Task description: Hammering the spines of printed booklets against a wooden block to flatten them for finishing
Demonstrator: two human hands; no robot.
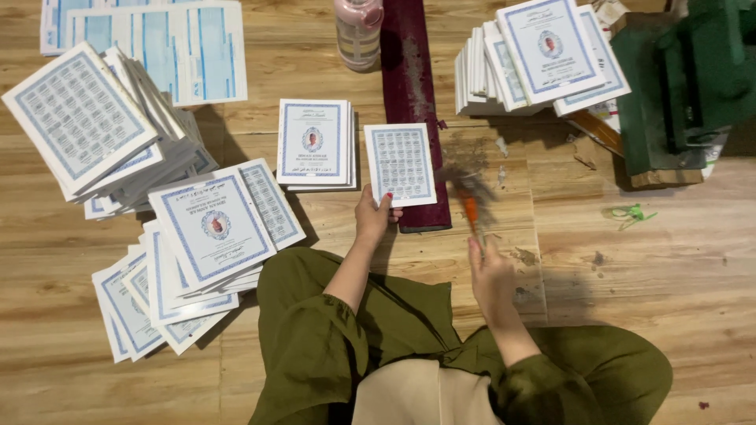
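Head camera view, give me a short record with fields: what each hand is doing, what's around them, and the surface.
left hand: holds the lower edge of a small white and blue booklet
right hand: grips an orange-handled brush, blurred
under booklet: dark red strip, booklet partly over it
nearby: single stack of booklets to the left, fanned piles further left, another pile top right
other: pink bottle, green machine
surface: wooden floor

One view only — a camera on the person's head, looking almost straight down at the wooden floor (pixel 677 275) from sitting height. The lap fills the bottom edge; booklet stacks (pixel 118 149) spread to the upper corners — near, wide view.
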